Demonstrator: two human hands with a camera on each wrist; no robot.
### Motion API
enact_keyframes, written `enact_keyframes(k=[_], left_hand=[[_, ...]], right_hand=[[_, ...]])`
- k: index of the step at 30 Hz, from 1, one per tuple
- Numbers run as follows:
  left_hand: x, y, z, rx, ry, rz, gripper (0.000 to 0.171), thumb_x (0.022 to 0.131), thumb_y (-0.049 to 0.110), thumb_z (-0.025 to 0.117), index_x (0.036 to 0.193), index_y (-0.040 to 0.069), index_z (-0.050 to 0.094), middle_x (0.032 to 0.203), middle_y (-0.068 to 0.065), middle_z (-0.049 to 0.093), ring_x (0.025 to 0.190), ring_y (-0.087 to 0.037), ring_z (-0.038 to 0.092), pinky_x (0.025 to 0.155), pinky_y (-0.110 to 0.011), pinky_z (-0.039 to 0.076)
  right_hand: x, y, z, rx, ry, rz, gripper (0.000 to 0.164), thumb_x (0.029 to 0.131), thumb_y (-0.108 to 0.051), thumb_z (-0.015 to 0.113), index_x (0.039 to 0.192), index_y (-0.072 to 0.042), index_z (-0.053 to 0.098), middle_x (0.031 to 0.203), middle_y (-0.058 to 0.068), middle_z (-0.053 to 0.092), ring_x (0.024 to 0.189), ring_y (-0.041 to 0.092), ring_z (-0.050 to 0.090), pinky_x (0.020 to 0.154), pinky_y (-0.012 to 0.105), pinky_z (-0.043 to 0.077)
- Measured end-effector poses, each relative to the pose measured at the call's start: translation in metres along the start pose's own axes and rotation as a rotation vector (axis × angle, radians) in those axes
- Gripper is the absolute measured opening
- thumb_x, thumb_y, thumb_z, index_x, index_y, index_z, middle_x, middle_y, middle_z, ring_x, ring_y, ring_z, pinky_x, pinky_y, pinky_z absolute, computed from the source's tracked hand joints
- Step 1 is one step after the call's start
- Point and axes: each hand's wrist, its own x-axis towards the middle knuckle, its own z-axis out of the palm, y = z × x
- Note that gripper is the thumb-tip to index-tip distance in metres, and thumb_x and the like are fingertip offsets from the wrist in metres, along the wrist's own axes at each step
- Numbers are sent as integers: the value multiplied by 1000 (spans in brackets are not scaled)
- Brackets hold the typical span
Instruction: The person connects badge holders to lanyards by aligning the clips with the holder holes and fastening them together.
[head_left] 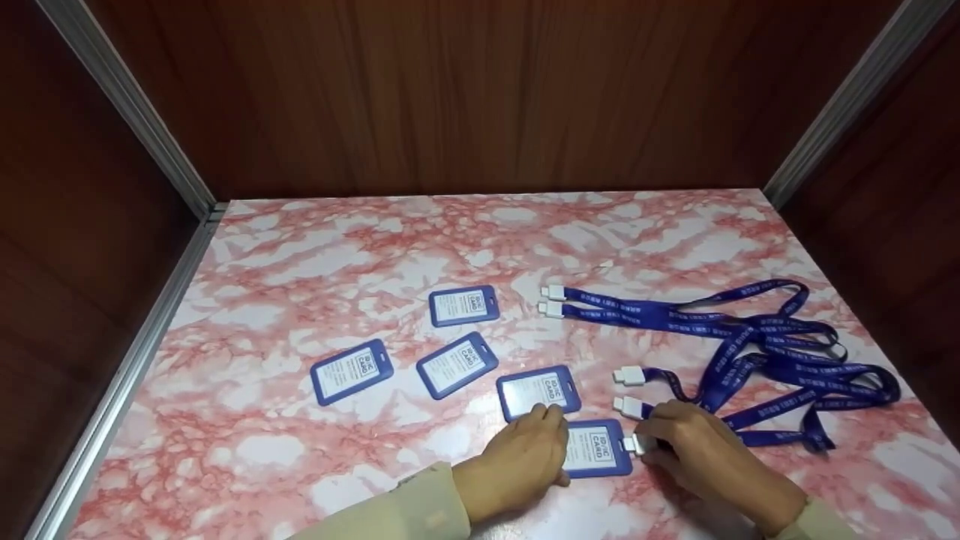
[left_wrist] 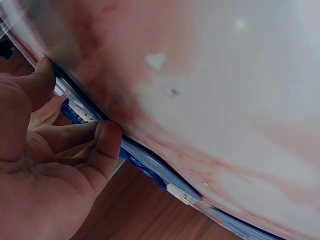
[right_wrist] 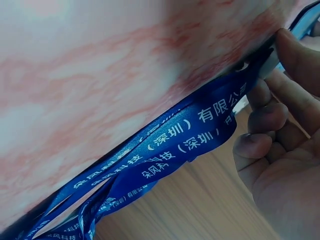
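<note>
A blue-framed ID card holder (head_left: 598, 450) lies near the table's front, its slotted end toward the right. My left hand (head_left: 517, 465) grips its left end; in the left wrist view, thumb and fingers (left_wrist: 107, 140) are at the edge of a card holder. My right hand (head_left: 697, 450) pinches the white clip (head_left: 637, 444) of a blue lanyard right at the slot. Whether the clip is hooked through the slot cannot be made out. In the right wrist view the printed lanyard strap (right_wrist: 170, 140) runs away from the right fingers.
Several other card holders lie flat: one at the back (head_left: 465, 306), one in the middle (head_left: 457, 366), one at left (head_left: 352, 372), one behind my left hand (head_left: 538, 391). More lanyards (head_left: 772, 360) lie tangled at right, white clips (head_left: 551, 308) pointing left. Wooden panels (head_left: 480, 97) enclose the marbled table.
</note>
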Motion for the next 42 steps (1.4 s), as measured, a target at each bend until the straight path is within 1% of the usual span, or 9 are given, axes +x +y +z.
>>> enact_keyframes(k=[4,12,16,20,26,30,33,38,42], left_hand=[[1,0,0,-28,-3,-9,58,90,51,73,120,2,66,109,-3,56,91,-14,49,84,-26,49],[1,0,0,-65,-3,-16,55,90,49,73,119,3,66,107,-3,54,91,-14,48,84,-25,50],[2,0,1,-55,-1,-17,55,90,50,72,118,3,66,108,-3,54,92,-14,50,85,-25,50],[2,1,2,-28,17,-10,55,90,51,72,117,3,66,107,-3,54,92,-14,50,84,-25,51],[2,2,3,31,51,-7,57,88,53,74,114,4,66,104,-4,56,90,-14,52,83,-24,51],[2,3,2,-52,47,-31,56,86,48,78,115,2,65,109,-7,58,94,-16,55,86,-25,53],[4,4,2,-69,57,-51,53,84,48,79,110,3,67,103,-5,56,89,-16,53,79,-26,53],[5,10,4,84,107,-60,54,80,57,77,102,7,71,94,-2,56,80,-16,48,65,-24,47],[6,15,5,178,120,-73,58,80,60,76,102,7,73,92,-2,56,78,-16,49,63,-21,48]], right_hand=[[0,-1,0,20,-24,20,28,70,0,88,88,-20,78,88,-11,65,82,7,60,68,35,58],[-3,0,0,37,-72,74,23,78,-7,88,95,-19,78,94,-9,67,86,7,61,70,34,58],[-4,-1,2,39,-72,94,24,79,-7,87,98,-18,78,96,-8,67,87,8,62,72,35,58],[-6,-1,4,32,-47,78,25,79,-5,87,97,-18,77,95,-9,66,87,7,61,72,35,58],[-5,-1,7,30,8,2,29,75,1,86,93,-17,72,89,-12,61,83,4,57,70,32,55],[-5,-2,9,30,37,-39,33,71,4,86,89,-17,69,87,-12,59,81,4,57,69,30,55],[-4,-3,10,41,38,-37,33,71,4,87,88,-18,68,87,-12,59,80,4,58,69,29,55],[-4,-5,9,50,22,0,32,72,1,87,88,-18,69,87,-13,59,80,3,58,69,29,56],[-3,-6,8,48,10,18,30,73,-1,88,89,-18,69,87,-14,59,79,3,57,68,30,56]])
